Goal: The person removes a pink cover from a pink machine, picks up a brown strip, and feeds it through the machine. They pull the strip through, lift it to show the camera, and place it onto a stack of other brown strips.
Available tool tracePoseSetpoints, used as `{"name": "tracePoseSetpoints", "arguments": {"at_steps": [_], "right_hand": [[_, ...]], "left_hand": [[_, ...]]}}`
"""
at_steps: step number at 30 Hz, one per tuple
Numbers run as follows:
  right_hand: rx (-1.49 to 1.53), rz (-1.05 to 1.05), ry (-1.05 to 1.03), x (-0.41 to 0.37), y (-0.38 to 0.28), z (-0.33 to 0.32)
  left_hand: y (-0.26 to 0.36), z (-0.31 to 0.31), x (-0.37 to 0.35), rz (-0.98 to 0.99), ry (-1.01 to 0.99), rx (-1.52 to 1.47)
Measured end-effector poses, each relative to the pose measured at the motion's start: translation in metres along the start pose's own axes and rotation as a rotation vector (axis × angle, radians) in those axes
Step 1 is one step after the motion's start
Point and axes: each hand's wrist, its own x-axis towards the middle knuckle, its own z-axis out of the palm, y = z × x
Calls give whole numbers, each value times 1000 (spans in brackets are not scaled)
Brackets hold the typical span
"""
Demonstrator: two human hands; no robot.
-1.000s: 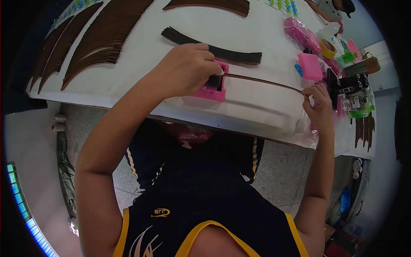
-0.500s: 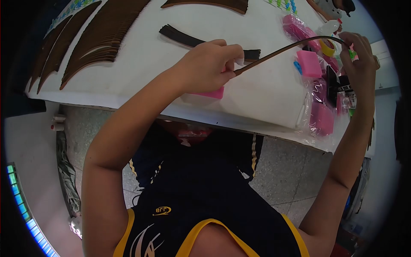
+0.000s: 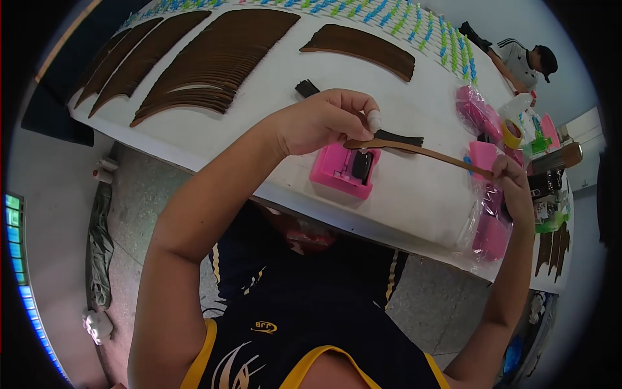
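Observation:
A thin brown strip (image 3: 427, 153) is stretched between my two hands above the table. My left hand (image 3: 334, 120) pinches its left end, and white tape wraps one fingertip. At the other end, the fingers of my right hand (image 3: 514, 185) are closed on the strip. Just below my left hand sits a small pink box-like device (image 3: 338, 174) with a black part on top. Behind the strip lies a stack of dark strips (image 3: 403, 140), partly covered by my left hand.
Fanned brown strips (image 3: 220, 55) cover the table's (image 3: 414, 201) left, with another bundle (image 3: 363, 48) farther back. Blue and green pieces (image 3: 421, 29) line the far edge. At right are plastic-wrapped pink blocks (image 3: 490, 236) and a tape roll (image 3: 512, 134). A person (image 3: 521, 65) sits beyond.
The strip was arched and is now nearly straight. My right hand has come lower and farther left. The view has shifted, uncovering the pink device below my left hand.

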Motion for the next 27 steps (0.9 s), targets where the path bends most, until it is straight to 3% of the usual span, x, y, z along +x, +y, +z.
{"name": "tracePoseSetpoints", "arguments": {"at_steps": [2, 10, 16, 20, 27], "right_hand": [[3, 8, 35, -3, 7, 14], [594, 47, -10, -12, 30, 38], [927, 19, 5, -18, 18, 57], [924, -9, -34, -19, 20, 51], [453, -36, 63, -21, 10, 22]], "left_hand": [[0, -3, -3, 8, -1, -44], [5, -7, -15, -21, 117, -101], [7, -14, -21, 22, 42, -143], [11, -15, -23, 6, 33, -129], [24, -3, -23, -50, 96, 285]]}}
